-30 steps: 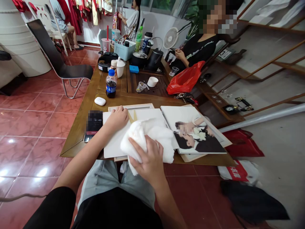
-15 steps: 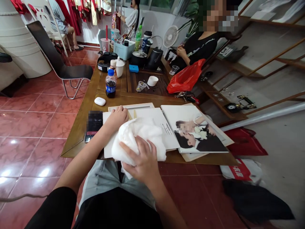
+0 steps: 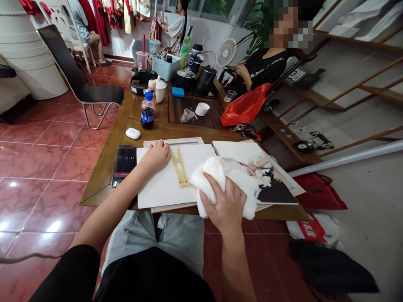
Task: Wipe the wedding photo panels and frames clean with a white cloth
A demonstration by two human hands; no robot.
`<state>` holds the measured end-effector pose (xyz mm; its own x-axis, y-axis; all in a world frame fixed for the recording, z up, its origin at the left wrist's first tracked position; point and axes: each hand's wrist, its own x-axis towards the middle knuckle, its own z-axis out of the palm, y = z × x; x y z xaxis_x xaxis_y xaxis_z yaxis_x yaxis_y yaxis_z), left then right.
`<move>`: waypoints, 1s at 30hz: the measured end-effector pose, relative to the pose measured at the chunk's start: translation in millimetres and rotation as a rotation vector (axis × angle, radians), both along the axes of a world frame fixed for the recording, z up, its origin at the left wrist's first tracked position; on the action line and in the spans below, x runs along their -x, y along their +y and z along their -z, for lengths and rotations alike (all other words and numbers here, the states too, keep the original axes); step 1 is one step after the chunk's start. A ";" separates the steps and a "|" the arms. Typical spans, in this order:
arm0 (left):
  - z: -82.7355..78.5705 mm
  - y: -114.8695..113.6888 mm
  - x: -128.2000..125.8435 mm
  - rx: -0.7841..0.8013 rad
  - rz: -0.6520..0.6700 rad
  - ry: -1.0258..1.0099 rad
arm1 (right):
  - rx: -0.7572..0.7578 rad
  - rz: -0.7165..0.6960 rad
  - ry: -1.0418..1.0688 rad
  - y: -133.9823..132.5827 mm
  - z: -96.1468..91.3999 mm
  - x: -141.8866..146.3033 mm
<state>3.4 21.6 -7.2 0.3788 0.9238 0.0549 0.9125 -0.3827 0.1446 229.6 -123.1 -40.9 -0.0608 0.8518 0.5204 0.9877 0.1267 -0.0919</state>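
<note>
A bunched white cloth (image 3: 234, 182) is under my right hand (image 3: 222, 201), whose fingers close around it. The cloth lies over the right part of a white page (image 3: 163, 193) and part of a large photo print (image 3: 277, 193) of people with white flowers. My left hand (image 3: 157, 155) presses down near the page's far left edge, fingers together and slightly bent, holding nothing visible. Just right of it, on the page, is a flat yellowish forked piece (image 3: 179, 170) with small holes at its near end. Pale frames (image 3: 173, 142) show beneath the page.
A phone (image 3: 124, 165), white earbud case (image 3: 133, 133) and cola bottle (image 3: 147, 111) stand left on the wooden table (image 3: 100, 180). Farther back are a white bowl (image 3: 202, 109), a red plastic bag (image 3: 245, 107) and keys (image 3: 244, 129). A person in black (image 3: 267, 63) sits beyond.
My right hand has moved right with the white cloth, from the page onto part of the photo. The forked piece is now uncovered. My left hand has stayed in place.
</note>
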 end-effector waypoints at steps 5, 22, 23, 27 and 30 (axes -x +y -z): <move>0.8 -0.6 -0.6 -0.010 0.005 0.011 | 0.050 -0.137 0.014 0.5 -10.1 32.7; -2.3 -0.7 0.1 0.007 0.024 0.009 | 0.083 -0.309 0.051 4.5 -14.1 60.6; -1.7 -0.8 -0.3 0.002 0.017 0.008 | 0.083 -0.286 0.051 6.2 -14.0 53.1; 0.2 0.1 -0.7 -0.001 0.012 0.007 | 0.071 -0.141 0.048 14.1 -11.6 23.3; -0.2 0.2 -0.3 0.007 0.011 -0.004 | 0.071 -0.019 0.045 19.7 -8.2 4.9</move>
